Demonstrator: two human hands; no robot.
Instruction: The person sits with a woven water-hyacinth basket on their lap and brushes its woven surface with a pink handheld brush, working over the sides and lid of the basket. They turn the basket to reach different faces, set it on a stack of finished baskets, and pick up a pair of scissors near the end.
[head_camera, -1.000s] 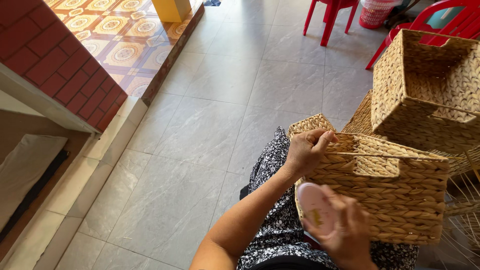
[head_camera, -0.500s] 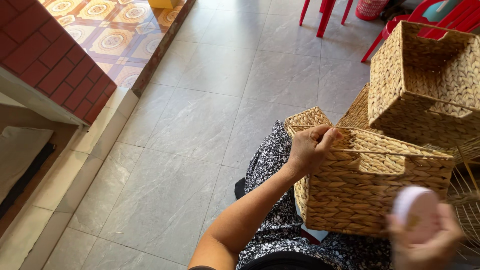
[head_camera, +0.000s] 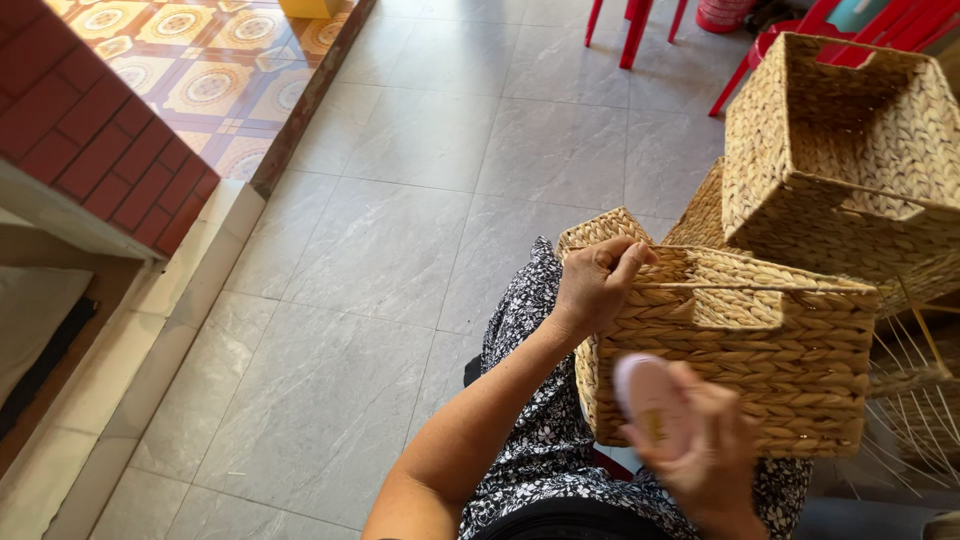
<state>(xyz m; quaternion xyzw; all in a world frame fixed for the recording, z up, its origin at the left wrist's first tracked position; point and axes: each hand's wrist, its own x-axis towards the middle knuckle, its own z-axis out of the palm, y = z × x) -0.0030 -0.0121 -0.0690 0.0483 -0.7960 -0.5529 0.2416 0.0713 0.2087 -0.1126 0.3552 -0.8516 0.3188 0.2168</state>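
Fingers (head_camera: 622, 262) curled over basket (head_camera: 760, 370) rim

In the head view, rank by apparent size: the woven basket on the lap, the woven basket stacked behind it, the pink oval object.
1 and 2. Woven straw basket on the lap and stacked woven straw basket behind: look alike; nearness makes ranking unsure.
3. Pink oval object in the right hand: smallest.
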